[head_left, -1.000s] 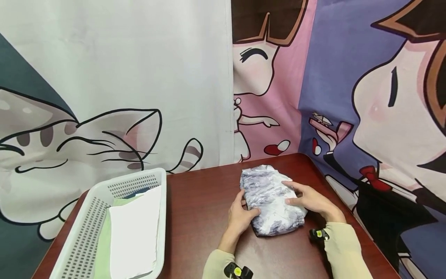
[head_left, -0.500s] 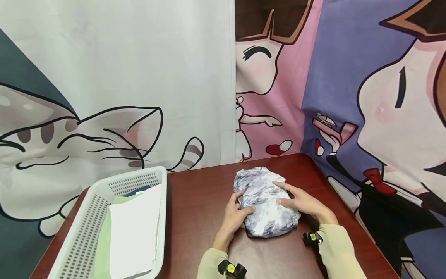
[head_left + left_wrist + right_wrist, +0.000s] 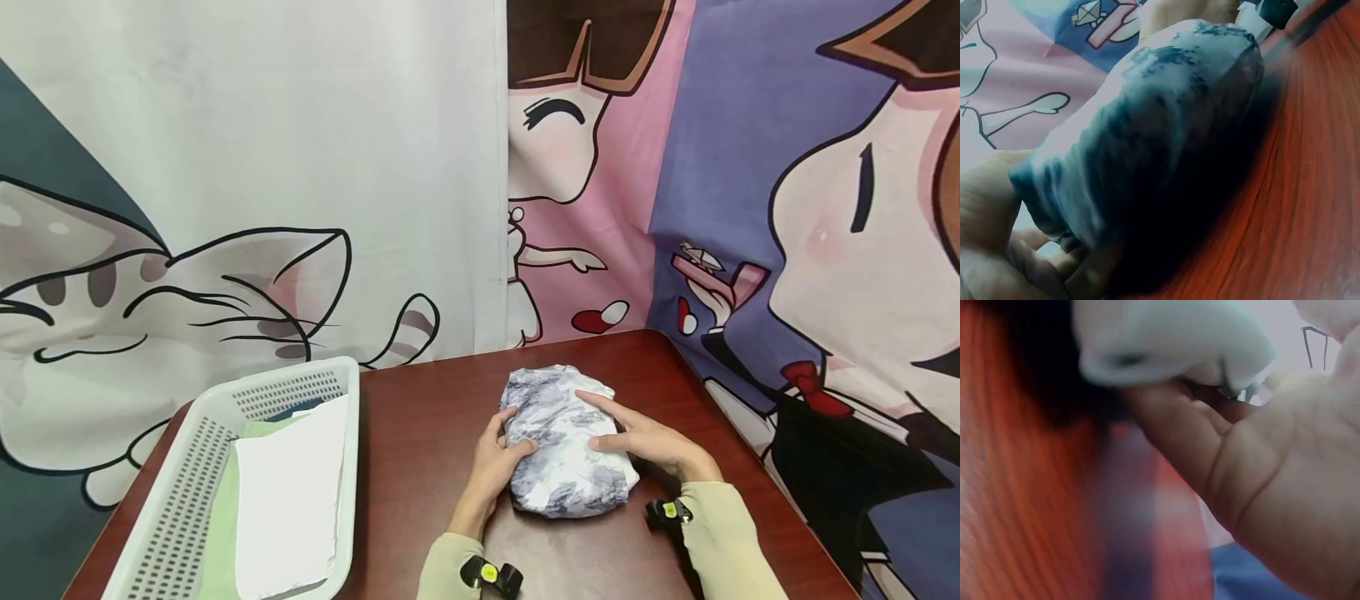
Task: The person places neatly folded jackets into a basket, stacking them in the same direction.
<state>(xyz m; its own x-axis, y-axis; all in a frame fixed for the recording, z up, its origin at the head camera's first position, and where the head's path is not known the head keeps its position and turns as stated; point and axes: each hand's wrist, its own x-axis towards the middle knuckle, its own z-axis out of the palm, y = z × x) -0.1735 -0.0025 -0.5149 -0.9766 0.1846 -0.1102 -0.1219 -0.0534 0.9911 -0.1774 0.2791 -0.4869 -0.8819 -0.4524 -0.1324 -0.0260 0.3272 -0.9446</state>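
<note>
A folded cloth bundle (image 3: 558, 467), patterned in marbled grey and white, is between both hands at the right part of the table. On its left side the left hand (image 3: 489, 468) grips it, thumb on top. The left wrist view shows that hand's fingers curled beneath the near end of the cloth (image 3: 1166, 106). From the right, the right hand (image 3: 660, 443) holds the bundle with thumb and index finger over its top. In the right wrist view other fingers of the right hand (image 3: 1285, 462) reach under a pale edge of the cloth (image 3: 1166, 344).
A white perforated plastic basket (image 3: 350, 500) stands at the left of the reddish-brown table (image 3: 420, 433). In it lie a white folded cloth (image 3: 288, 508), a light green cloth (image 3: 219, 533) and a dark blue one (image 3: 296, 410). A cartoon-printed curtain (image 3: 337, 125) hangs behind the table.
The bundle and both hands have shifted left and slightly nearer the person. The hands keep their hold on the bundle, and the basket stays in place.
</note>
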